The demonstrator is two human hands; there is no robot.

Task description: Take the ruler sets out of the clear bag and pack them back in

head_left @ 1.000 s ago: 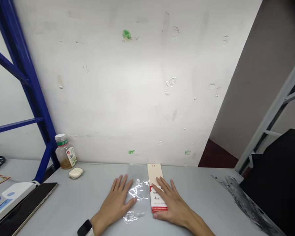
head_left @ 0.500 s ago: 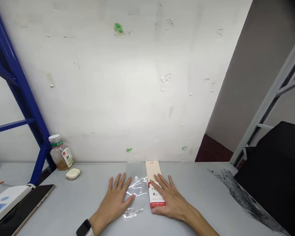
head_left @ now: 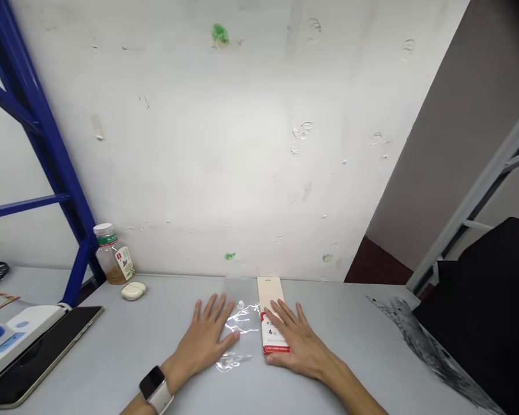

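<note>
My left hand (head_left: 206,340) lies flat with its fingers spread, its thumb and fingertips over the left edge of a clear plastic bag (head_left: 242,334). The bag rests flat on the grey table, with a small round hole near its middle. Just right of the bag is a narrow cream, white and red card pack (head_left: 270,293) with printed characters and a "4" on it. My right hand (head_left: 296,344) is laid over the right side of this pack, fingers apart. Whether the pack is a box or a sleeve I cannot tell. A watch (head_left: 153,385) is on my left wrist.
At the back left stand a clear jar (head_left: 115,259) with a white lid and a cream earbud-like case (head_left: 134,290). A phone or tablet (head_left: 38,357) lies beside a white power strip (head_left: 21,337). A blue frame (head_left: 52,144) rises left; a black object (head_left: 484,311) is at right.
The view has shifted a little, so the scene sits slightly differently. Both hands stay flat in the same places on the bag and the pack.
</note>
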